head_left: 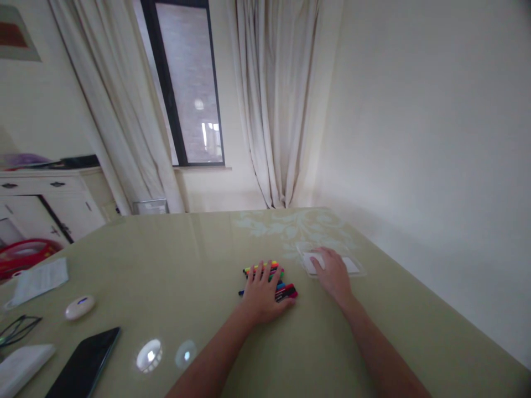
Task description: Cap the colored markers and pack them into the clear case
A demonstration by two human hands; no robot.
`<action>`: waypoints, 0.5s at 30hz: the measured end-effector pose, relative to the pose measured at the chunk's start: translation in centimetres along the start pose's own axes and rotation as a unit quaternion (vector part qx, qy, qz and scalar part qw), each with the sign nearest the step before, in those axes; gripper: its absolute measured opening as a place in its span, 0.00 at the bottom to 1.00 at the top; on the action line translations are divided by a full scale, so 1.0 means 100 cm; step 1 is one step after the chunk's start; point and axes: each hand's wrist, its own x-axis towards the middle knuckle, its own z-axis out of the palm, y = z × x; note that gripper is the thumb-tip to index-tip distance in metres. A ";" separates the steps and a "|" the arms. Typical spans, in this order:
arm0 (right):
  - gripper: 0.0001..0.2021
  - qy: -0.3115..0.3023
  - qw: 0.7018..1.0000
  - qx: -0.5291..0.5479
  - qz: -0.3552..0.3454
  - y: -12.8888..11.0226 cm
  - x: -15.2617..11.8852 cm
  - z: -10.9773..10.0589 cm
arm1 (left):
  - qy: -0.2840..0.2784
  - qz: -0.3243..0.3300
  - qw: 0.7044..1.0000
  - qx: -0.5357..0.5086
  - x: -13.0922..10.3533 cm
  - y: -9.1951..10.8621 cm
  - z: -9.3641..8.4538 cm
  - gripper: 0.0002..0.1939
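Observation:
My left hand (262,298) lies with spread fingers over a group of colored marker pens (286,292) on the table. Yellow, orange, red, green, blue and black show around and between the fingers; the palm hides part of the pens. To the right, my right hand (332,271) rests on a clear flat plastic case (352,266) with a white card or sheet in it. Its thumb is apart from the other fingers, which lie flat across the case and cover part of it.
On the left of the table (174,287) are a phone (85,362), a white oval case (80,307), glasses (19,330), a white block-like object (25,367) and a pale face mask (41,281). A wall (435,166) runs along the right edge.

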 end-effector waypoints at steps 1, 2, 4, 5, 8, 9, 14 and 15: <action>0.22 0.004 0.998 -0.041 0.045 0.012 0.002 -0.003 | 0.001 -0.009 1.000 0.003 0.000 -0.005 -0.002 0.51; 0.24 0.001 0.993 -0.073 0.087 0.023 0.003 -0.006 | 0.002 -0.018 1.000 0.006 0.000 -0.012 -0.004 0.49; 0.28 -0.030 0.981 -0.110 0.155 0.038 0.003 -0.010 | 0.007 -0.037 0.999 0.015 -0.002 -0.027 -0.008 0.47; 0.29 -0.052 0.976 -0.117 0.177 0.042 0.003 -0.011 | 0.010 -0.047 0.999 0.021 -0.004 -0.035 -0.010 0.47; 0.26 -0.107 0.970 -0.119 0.182 0.039 0.000 -0.012 | 0.025 -0.077 0.996 0.044 -0.013 -0.062 -0.015 0.46; 0.24 -0.117 0.971 -0.118 0.169 0.034 0.000 -0.012 | 0.031 -0.086 0.994 0.052 -0.016 -0.072 -0.016 0.46; 0.18 -0.151 0.976 -0.121 0.100 -0.006 -0.008 -0.005 | 0.039 -0.162 0.980 0.110 -0.034 -0.112 -0.026 0.47; 0.18 -0.156 0.977 -0.121 0.084 -0.015 -0.011 -0.004 | 0.042 -0.174 0.976 0.120 -0.037 -0.118 -0.027 0.47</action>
